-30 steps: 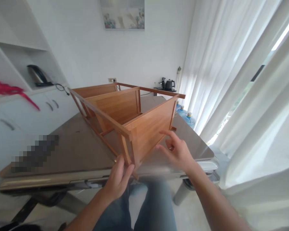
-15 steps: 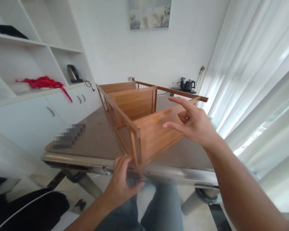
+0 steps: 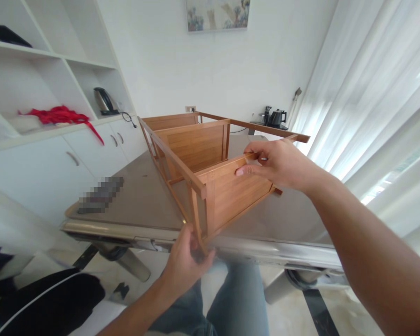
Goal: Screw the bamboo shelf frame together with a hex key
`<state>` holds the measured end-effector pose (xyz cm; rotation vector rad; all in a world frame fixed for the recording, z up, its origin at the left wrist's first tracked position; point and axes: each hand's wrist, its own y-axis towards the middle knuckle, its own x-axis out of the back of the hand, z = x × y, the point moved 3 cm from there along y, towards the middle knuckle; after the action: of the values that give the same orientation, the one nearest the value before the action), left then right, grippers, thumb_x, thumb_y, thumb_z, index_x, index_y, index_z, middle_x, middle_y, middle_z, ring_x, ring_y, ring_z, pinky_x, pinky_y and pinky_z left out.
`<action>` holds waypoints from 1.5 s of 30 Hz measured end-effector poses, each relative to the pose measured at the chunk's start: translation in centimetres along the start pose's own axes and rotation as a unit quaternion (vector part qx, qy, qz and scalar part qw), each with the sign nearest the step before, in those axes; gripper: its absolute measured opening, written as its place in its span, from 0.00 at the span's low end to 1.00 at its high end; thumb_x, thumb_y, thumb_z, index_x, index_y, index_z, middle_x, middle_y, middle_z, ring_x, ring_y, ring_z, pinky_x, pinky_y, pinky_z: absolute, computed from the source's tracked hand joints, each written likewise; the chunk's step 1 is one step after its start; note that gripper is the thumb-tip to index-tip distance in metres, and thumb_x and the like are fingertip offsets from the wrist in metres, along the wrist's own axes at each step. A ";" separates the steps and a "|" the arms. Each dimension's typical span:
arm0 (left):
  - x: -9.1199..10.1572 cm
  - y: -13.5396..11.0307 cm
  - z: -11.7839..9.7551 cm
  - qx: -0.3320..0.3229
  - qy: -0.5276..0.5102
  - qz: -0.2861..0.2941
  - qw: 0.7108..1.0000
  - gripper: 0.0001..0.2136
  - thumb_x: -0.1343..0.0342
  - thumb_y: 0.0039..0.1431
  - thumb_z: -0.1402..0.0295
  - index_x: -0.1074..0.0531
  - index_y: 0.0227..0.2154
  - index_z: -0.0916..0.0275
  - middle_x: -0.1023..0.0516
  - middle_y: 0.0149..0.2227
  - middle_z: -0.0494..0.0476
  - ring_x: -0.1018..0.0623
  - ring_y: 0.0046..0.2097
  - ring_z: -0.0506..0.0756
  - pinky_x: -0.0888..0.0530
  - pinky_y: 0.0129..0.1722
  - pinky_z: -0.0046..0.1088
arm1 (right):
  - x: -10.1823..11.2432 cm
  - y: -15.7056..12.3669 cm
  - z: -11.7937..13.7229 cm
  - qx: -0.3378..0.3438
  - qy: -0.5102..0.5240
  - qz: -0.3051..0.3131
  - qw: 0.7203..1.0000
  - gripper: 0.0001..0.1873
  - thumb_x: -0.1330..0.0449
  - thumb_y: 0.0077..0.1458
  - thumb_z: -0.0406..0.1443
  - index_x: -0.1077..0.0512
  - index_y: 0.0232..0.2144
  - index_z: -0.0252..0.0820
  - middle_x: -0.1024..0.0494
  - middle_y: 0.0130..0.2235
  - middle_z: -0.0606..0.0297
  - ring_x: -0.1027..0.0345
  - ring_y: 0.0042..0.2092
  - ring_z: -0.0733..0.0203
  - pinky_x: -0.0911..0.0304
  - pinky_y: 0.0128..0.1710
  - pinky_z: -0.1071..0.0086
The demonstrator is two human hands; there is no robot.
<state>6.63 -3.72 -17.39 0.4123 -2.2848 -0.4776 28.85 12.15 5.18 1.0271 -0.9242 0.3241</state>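
A brown wooden shelf rack point(image 3: 192, 145) lies on its side on the grey-brown table point(image 3: 143, 196), its panels standing on edge between long side rails. My right hand point(image 3: 278, 163) is closed over the top edge of the nearest panel, thumb on the near face and fingers over the far side. Low at the table's front edge, my left hand point(image 3: 187, 254) is closed around the near lower end of a rail, which pokes out over the edge. Part of that rail is hidden by the fingers.
A blurred-out dark item point(image 3: 101, 195) lies on the table's left. White shelves with a kettle point(image 3: 105, 101) and red cloth point(image 3: 61, 115) stand behind it. Another kettle point(image 3: 277, 117) sits at the back right, near white curtains point(image 3: 367, 93). A black object point(image 3: 49, 298) is at lower left.
My right hand has come down from an open pose and gripped the near panel's top edge. My left hand has closed on the rail end. The view has tilted slightly downward.
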 end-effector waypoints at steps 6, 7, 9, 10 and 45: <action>-0.1 -0.1 0.1 0.019 -0.015 0.011 1.000 0.19 0.36 0.55 0.62 0.36 0.45 0.58 0.32 0.32 0.48 0.27 0.34 0.53 0.29 0.35 0.30 | 0.0 -0.2 0.3 -0.001 -0.012 0.001 1.000 0.21 0.32 0.56 0.52 0.27 0.29 0.42 0.35 0.23 0.73 0.44 0.24 0.68 0.53 0.27 0.70; -0.3 -0.1 0.2 0.020 -0.023 0.014 0.999 0.19 0.36 0.55 0.61 0.36 0.46 0.58 0.31 0.33 0.49 0.27 0.34 0.53 0.28 0.36 0.30 | 0.0 -0.2 0.4 -0.001 -0.014 0.000 1.000 0.22 0.32 0.55 0.53 0.28 0.29 0.42 0.35 0.23 0.73 0.45 0.24 0.68 0.53 0.27 0.70; -0.6 -0.2 0.4 0.020 -0.051 0.020 0.998 0.21 0.35 0.56 0.60 0.36 0.49 0.58 0.28 0.37 0.52 0.26 0.37 0.54 0.27 0.39 0.31 | 0.0 -0.3 0.4 -0.001 -0.015 0.001 1.000 0.23 0.33 0.55 0.55 0.28 0.29 0.42 0.36 0.23 0.73 0.45 0.24 0.69 0.52 0.27 0.70; -0.9 -0.3 0.7 0.019 -0.073 0.020 0.997 0.23 0.34 0.57 0.60 0.36 0.51 0.58 0.27 0.40 0.54 0.25 0.39 0.54 0.27 0.40 0.32 | 0.0 -0.3 0.4 -0.001 -0.013 0.002 1.000 0.24 0.33 0.55 0.55 0.29 0.29 0.42 0.36 0.23 0.73 0.45 0.23 0.69 0.52 0.26 0.70; 2.0 -1.7 2.8 0.070 -0.192 0.039 0.978 0.25 0.59 0.73 0.58 0.37 0.18 0.59 0.32 0.18 0.51 0.29 0.22 0.51 0.31 0.27 0.26 | -20.2 -18.6 10.0 -0.474 0.515 -0.130 0.702 0.37 0.48 0.59 0.67 0.24 0.39 0.39 0.43 0.20 0.73 0.47 0.22 0.64 0.46 0.21 0.69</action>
<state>3.50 -5.51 -18.70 0.3171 -2.7099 -0.3826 23.41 -2.30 -19.70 -0.1011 0.1676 0.0949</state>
